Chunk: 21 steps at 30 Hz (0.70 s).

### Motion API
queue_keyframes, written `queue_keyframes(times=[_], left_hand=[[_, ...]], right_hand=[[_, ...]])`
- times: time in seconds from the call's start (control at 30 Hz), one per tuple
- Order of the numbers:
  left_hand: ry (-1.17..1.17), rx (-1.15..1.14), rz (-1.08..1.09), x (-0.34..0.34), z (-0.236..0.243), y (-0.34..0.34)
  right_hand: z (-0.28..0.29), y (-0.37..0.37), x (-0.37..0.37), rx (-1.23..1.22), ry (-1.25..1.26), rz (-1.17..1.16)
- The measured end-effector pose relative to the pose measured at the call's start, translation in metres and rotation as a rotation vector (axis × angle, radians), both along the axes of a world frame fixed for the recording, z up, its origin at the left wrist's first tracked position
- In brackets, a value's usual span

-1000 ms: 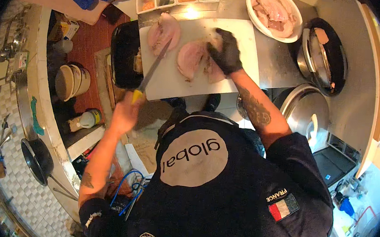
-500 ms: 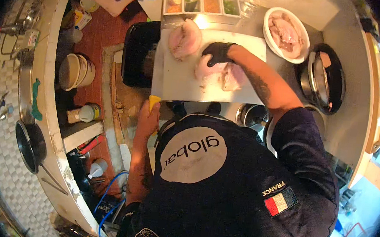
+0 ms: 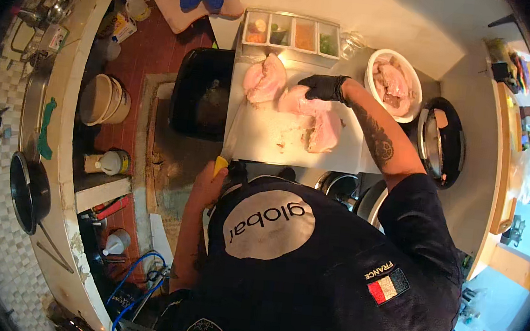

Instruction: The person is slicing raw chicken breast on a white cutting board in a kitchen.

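A white cutting board [image 3: 260, 146] carries pale pink raw meat, which looks like chicken breast. My right hand [image 3: 325, 88], in a black glove, reaches in from the right and closes on the far edge of one meat piece [image 3: 300, 102]. Another piece [image 3: 323, 133] lies right against it on the near side. A separate piece [image 3: 265, 81] rests at the board's far left. Bare and low beside the board's near left corner, my left hand [image 3: 211, 182] is closed around a yellow handle [image 3: 221, 164]. Whatever extends from that handle is hidden.
Behind the board stands a metal holder [image 3: 292, 47] with several compartments of chopped food. A white bowl of raw meat [image 3: 372, 70] and a dark pan [image 3: 458, 130] are on the right. Left of the board is a black bin [image 3: 186, 88]; white buckets [image 3: 95, 101] stand farther left.
The whole view has shifted slightly. My right hand has gone from lying over the meat to its far right edge. My left hand still grips the yellow handle.
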<state>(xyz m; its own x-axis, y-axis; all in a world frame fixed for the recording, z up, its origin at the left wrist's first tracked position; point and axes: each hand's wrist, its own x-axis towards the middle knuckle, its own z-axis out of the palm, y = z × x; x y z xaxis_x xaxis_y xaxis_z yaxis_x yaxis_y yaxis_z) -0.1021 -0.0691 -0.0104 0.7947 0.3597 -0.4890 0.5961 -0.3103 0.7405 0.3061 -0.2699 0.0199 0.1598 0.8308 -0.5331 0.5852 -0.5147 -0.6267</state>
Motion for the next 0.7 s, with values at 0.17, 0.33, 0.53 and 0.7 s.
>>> queue_keyframes(times=[0.17, 0.33, 0.53, 0.7], left_hand=[[0.109, -0.007, 0.011, -0.005, 0.008, 0.002], [0.038, 0.021, -0.002, -0.016, 0.016, 0.003], [0.123, 0.002, 0.060, -0.032, 0.023, 0.009], [0.129, 0.041, 0.019, -0.032, 0.019, 0.021]], right_hand=[[0.023, 0.040, -0.012, -0.063, 0.085, -0.012], [-0.002, 0.082, 0.002, -0.148, -0.083, 0.173], [-0.032, 0.097, -0.004, 0.375, -0.680, 0.267], [-0.046, 0.068, -0.008, 0.419, -0.792, 0.643]])
